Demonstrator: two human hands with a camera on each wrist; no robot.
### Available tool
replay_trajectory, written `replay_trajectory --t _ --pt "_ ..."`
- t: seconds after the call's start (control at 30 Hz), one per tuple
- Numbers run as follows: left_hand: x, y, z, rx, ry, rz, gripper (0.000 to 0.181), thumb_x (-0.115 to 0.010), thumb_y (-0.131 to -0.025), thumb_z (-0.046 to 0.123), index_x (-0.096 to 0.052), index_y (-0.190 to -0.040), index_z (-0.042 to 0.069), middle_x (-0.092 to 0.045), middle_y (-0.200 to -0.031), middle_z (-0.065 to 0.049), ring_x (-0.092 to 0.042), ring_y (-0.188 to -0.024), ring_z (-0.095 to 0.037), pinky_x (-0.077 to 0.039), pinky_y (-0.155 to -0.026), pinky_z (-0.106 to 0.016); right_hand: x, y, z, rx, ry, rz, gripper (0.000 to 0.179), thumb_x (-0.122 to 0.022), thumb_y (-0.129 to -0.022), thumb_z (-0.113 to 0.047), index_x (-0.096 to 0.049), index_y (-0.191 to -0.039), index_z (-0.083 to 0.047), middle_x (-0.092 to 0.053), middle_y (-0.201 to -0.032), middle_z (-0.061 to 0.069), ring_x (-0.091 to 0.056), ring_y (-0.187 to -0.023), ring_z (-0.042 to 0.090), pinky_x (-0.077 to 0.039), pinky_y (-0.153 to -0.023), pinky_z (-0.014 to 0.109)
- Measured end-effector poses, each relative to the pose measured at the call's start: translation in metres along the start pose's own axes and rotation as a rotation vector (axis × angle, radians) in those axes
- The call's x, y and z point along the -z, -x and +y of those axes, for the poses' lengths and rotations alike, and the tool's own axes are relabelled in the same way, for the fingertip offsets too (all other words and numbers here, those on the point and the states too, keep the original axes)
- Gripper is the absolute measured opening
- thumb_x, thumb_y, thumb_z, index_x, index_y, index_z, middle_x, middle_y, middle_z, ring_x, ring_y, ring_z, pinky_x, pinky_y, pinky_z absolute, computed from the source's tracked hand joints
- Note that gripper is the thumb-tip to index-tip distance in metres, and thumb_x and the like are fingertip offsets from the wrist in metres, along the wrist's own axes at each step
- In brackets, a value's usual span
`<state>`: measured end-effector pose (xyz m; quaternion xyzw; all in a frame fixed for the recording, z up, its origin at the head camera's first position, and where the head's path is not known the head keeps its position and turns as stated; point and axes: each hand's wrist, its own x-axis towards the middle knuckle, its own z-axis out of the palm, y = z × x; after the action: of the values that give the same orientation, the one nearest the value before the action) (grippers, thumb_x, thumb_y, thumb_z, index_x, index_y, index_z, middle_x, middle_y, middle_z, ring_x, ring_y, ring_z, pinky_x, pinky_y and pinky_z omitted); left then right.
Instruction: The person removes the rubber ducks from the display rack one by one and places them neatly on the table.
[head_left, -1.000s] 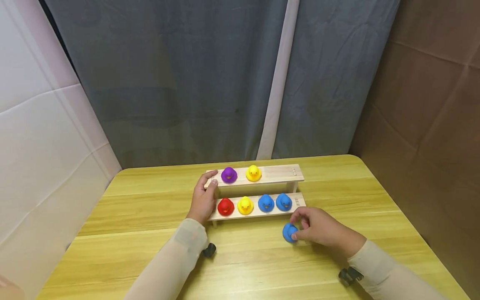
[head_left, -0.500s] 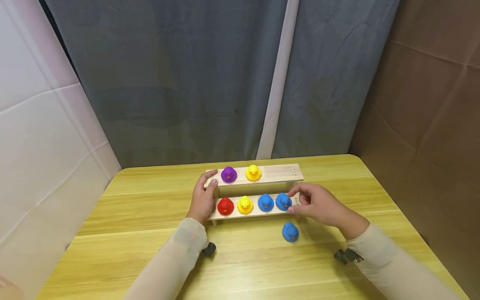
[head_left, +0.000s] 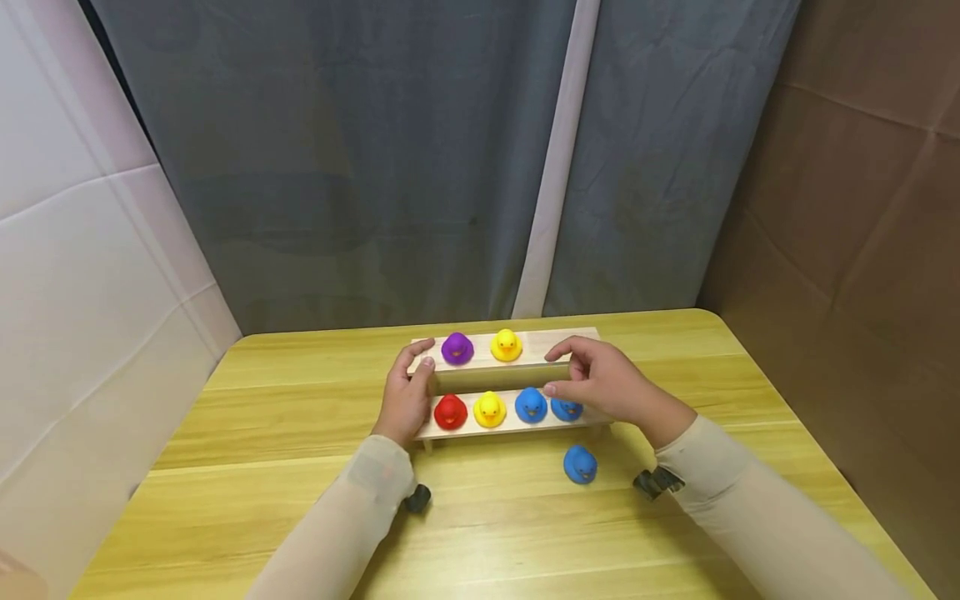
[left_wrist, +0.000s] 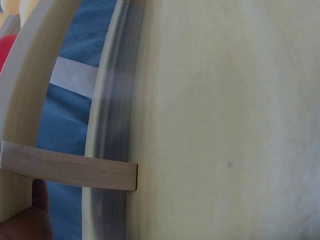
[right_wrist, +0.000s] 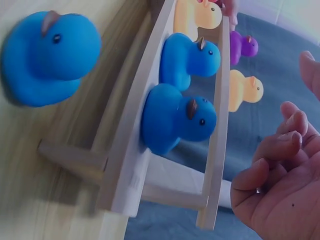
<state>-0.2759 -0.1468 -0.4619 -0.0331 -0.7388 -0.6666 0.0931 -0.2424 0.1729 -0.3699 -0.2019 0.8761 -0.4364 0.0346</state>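
Note:
A two-tier wooden display stand [head_left: 566, 340] holds rubber ducks on both tiers. My left hand [head_left: 406, 400] grips the stand's left end. On the upper tier sit a purple duck [head_left: 457, 349] and a yellow duck [head_left: 506, 345]. The lower tier carries a red duck [head_left: 450, 412], another yellow duck [head_left: 490, 409], a blue duck [head_left: 531, 405] and a second blue duck [right_wrist: 177, 120], partly hidden by my right hand in the head view. Holding nothing, my right hand [head_left: 607, 383] hovers over the stand's right side, fingers loosely bent and thumb apart.
A third blue duck [head_left: 581, 464] stands on the wooden table [head_left: 480, 533] in front of the stand's right end. Behind the table hangs a grey curtain [head_left: 375, 167]. Pale cloth [head_left: 90, 250] lines the left side, brown cloth [head_left: 862, 208] the right.
My right hand let go of the blue duck on the table, moved up to the lower tier's right-hand blue duck, then up and left over the stand. The left hand stays put.

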Motion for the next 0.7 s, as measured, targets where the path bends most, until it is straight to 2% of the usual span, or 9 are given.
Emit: replay_trajectory --t 0.2,0.43,0.7 --pt "0.000 0.000 -0.001 0.010 0.018 -0.005 0.033 -0.051 -0.112 0.025 -0.060 -0.144 0.025 -0.046 -0.065 -0.006 -0.046 -0.056 -0.013 -0.040 -0.054 -0.024 -0.008 -0.014 -0.007 0.003 -0.001 0.002 0.045 -0.085 -0.090 -0.020 -0.067 -0.130 -0.006 -0.048 -0.071 0.001 -0.044 -0.061 0.019 -0.039 -0.058 0.029" --pt "0.000 -0.001 -0.004 0.022 0.049 -0.009 0.033 -0.051 -0.112 0.024 -0.060 -0.143 0.025 -0.046 -0.065 -0.006 -0.044 -0.052 -0.012 -0.037 -0.048 -0.023 -0.017 -0.027 -0.018 -0.074 0.007 0.032 0.048 -0.085 -0.091 -0.025 -0.066 -0.133 -0.012 -0.050 -0.073 0.004 -0.042 -0.059 0.020 -0.032 -0.051 0.027" --pt "-0.001 -0.001 -0.004 0.022 0.034 -0.002 0.033 -0.050 -0.112 0.023 -0.060 -0.144 0.025 -0.046 -0.069 -0.007 -0.046 -0.055 -0.013 -0.040 -0.054 -0.023 -0.023 -0.043 -0.023 -0.135 0.036 0.046 0.049 -0.084 -0.091 -0.029 -0.065 -0.135 -0.019 -0.052 -0.079 0.005 -0.048 -0.065 0.021 -0.037 -0.055 0.028"
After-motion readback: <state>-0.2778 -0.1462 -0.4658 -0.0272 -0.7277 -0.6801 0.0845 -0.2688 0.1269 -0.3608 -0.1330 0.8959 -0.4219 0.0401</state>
